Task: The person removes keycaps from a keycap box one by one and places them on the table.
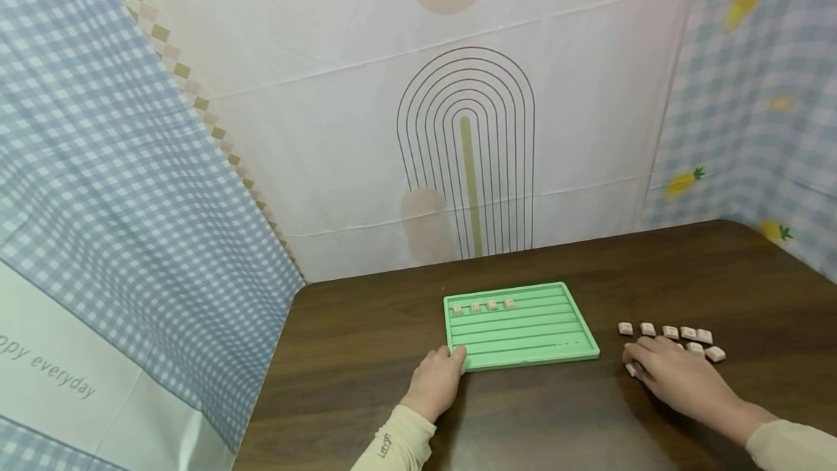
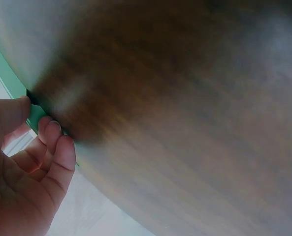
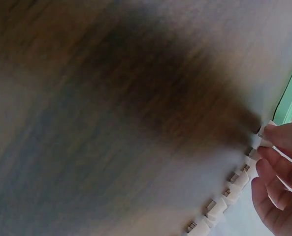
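A green ridged tray [image 1: 523,363] lies on the table, with several small white keycaps [image 1: 492,304] in a row along its far ridge. My left hand [image 1: 434,384] grips the tray's near left corner; in the left wrist view, the thumb and curled fingers [image 2: 63,162] hold its edge. To the right of the tray, my right hand [image 1: 680,376] pinches a white keycap [image 1: 631,369] between thumb and fingers, low over the table. Loose keycaps [image 1: 670,332] lie just beyond and beside that hand, which partly covers some of them. Their markings are too small to read.
The dark wooden table [image 1: 366,355] reaches back to a hanging cloth [image 1: 340,166] printed with arches. Blue checked cloth [image 1: 163,129] hangs along the left side, and more checked cloth with pineapples [image 1: 752,129] hangs at the right.
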`<state>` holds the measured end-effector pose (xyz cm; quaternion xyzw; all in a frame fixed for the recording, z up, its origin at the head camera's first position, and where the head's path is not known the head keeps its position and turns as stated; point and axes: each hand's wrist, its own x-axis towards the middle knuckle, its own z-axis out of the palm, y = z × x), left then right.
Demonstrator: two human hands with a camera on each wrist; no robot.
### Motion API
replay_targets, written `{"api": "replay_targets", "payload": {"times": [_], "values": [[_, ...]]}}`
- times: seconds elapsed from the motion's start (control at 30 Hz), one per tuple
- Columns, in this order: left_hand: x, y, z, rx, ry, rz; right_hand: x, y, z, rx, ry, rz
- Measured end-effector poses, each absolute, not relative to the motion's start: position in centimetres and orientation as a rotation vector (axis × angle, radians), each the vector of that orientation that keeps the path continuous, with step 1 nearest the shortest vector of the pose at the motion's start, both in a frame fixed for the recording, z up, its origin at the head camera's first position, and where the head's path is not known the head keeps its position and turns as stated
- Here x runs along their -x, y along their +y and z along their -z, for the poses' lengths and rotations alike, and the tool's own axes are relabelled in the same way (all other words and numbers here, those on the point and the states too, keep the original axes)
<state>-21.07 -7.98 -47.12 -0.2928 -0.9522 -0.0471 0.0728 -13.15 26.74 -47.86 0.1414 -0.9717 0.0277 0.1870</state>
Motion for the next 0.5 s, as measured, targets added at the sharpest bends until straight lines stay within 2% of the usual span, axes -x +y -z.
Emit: {"api": "replay_targets", "payload": {"times": [0.27, 0.5], "values": [[21.3, -8.0, 47.2, 0.879, -2.869, 0.151, 13.4, 26.8, 47.0, -0.408, -2.745, -0.128], [21.3, -8.1, 47.3, 0.905, -2.864, 0.131, 15.7, 25.1, 45.0, -0.315, -2.982, -0.414]]}}
